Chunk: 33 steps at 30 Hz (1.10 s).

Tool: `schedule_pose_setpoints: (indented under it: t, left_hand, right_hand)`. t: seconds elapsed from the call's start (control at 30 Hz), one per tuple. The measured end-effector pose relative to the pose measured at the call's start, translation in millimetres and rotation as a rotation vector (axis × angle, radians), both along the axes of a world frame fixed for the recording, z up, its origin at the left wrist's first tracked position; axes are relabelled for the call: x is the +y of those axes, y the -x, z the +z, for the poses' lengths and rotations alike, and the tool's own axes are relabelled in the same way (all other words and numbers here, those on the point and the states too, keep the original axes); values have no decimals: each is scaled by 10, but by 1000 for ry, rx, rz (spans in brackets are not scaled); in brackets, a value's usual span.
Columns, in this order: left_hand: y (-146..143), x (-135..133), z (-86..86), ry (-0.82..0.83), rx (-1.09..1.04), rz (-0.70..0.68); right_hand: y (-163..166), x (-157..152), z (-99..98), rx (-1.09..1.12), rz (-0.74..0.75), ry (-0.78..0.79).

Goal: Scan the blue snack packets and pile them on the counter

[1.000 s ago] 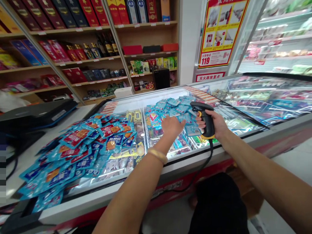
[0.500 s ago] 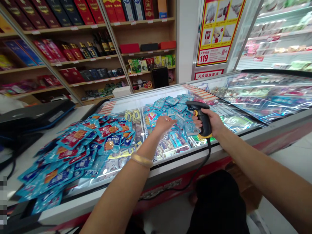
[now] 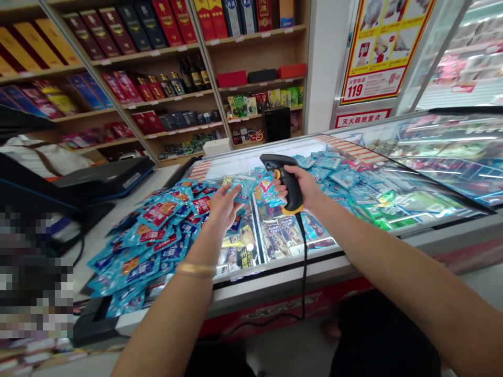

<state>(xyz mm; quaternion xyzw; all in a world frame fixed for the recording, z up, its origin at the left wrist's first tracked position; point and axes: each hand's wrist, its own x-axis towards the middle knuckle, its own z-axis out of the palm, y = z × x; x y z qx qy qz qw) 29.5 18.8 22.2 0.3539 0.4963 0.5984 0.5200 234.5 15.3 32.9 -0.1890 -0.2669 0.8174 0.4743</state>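
My left hand [image 3: 223,207] holds up a small blue snack packet [image 3: 242,187] above the glass lid of a chest freezer [image 3: 275,272]. My right hand [image 3: 304,187] grips a black and yellow barcode scanner [image 3: 283,180], its head pointing left at the packet from close by. The scanner's black cable [image 3: 304,262] hangs down over the freezer's front edge. A large heap of blue and red packets [image 3: 153,235] lies to the left of my left hand. A second heap of blue packets [image 3: 338,175] lies to the right of the scanner.
A black till or printer [image 3: 98,180] stands on the white counter [image 3: 106,230] at the left. Wooden shelves [image 3: 165,89] of boxed goods fill the back wall. A red and yellow poster [image 3: 377,52] hangs at the right, beside a glass-fronted cooler [image 3: 459,63].
My left hand has lifted a packet from the right heap and carried it left. The scanner in my right hand has followed to the left. The view has turned left.
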Motion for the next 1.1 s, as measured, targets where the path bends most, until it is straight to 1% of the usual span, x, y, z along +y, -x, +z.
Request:
schedule_pose_setpoints:
  t: [0.07,0.17,0.27,0.37,0.6,0.8,1.0,1.1]
  left_hand:
    - [37,20,-94,-90,149,76]
    - [39,49,-200,-259,407,175]
    - [9,47,-211,-370,647,215]
    - [-18,11,-175,-400,782,213]
    - [-31,-43,-157,-408,856,209]
    - [-38,-37,-186,-403,847,186]
    - [-43,-50,-209,-413,898,194]
    - [7,-69,-134,-476,961,196]
  right_hand:
    - [97,-2,-30,6,21,8]
    - [97,-71,-101,-36,52,18]
    - [44,-145,-143,-91,65,8]
    - [41,-174,-155,-119,81,-7]
    - [91,-176,-187,-165,135,-27]
    - [95,-196,-177,-164,142,-22]
    - [90,-201,-174,-112,108,-27]
    - [113,-195,-158,-85,75,-24]
